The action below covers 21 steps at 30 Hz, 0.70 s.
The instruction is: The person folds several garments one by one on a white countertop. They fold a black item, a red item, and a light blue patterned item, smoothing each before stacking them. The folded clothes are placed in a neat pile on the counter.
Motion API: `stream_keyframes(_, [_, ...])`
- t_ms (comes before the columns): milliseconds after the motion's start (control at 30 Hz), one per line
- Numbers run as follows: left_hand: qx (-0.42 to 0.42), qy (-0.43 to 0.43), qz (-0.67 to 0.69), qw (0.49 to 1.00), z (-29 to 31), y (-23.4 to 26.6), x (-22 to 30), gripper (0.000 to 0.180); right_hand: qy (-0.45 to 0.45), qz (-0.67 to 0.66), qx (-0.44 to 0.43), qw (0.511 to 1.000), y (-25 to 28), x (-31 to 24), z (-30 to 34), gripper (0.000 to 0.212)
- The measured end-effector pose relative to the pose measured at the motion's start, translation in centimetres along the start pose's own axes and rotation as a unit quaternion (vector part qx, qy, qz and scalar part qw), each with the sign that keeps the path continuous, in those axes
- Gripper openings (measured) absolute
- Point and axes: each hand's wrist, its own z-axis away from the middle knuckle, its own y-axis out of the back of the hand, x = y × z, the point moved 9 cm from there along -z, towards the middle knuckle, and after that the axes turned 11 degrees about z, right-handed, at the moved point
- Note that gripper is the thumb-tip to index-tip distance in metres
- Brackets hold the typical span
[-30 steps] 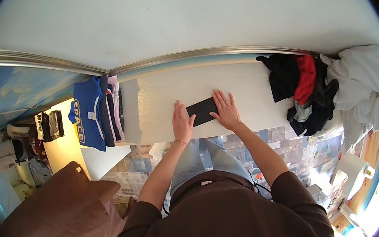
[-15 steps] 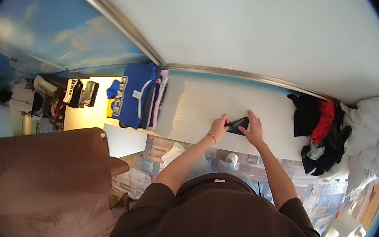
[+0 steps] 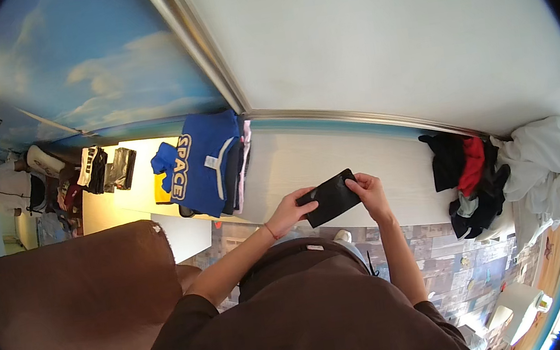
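Note:
Between my hands is a flat black rectangular packet (image 3: 331,200), smooth and slightly shiny, with a faint pale mark near its left end. It is tilted, its right end higher in the picture. My left hand (image 3: 290,213) grips its left end, the thumb lying on top. At the upper right corner, my right hand (image 3: 371,196) pinches it between thumb and fingers. Behind it stretches a pale wood-grain bench (image 3: 304,145). Whether the packet is cloth or plastic cannot be made out.
Folded clothes, a blue shirt (image 3: 205,166) uppermost, are stacked left of my hands. Farther left lie black folded packets (image 3: 122,170). Dark and red clothes (image 3: 471,165) and white fabric (image 3: 541,164) heap at the right. A brown-covered bulk (image 3: 79,304) stands near my left; a person (image 3: 12,183) is far left.
The black packet has been lifted off the bench and brought nearer to me, now showing its broad flat face. Both hands came with it, and the whole view has shifted slightly.

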Motion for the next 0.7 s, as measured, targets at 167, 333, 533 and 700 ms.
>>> stream_keyframes(167, [-0.081, 0.05, -0.14, 0.986, 2.1, 0.7, 2.7, 0.047, 0.057, 0.172, 0.004, 0.983, -4.0, -4.0, 1.0, 0.011])
stream_keyframes(333, [-0.087, -0.012, -0.227, 0.97, 1.9, 2.6, 3.9, 0.041, 0.035, 0.118, 0.044, 0.991, -6.6, -4.0, 1.4, 0.009])
stream_keyframes(533, [-0.142, -0.094, -0.266, 0.949, 3.9, 2.6, 6.5, 0.038, 0.026, 0.138, -0.01, 0.99, -10.2, -4.4, 1.9, 0.01])
stream_keyframes(700, [-0.089, -0.112, -0.195, 0.97, 4.5, 5.4, 7.4, 0.032, 0.016, 0.084, 0.049, 0.995, -12.5, -6.2, 1.5, 0.017])
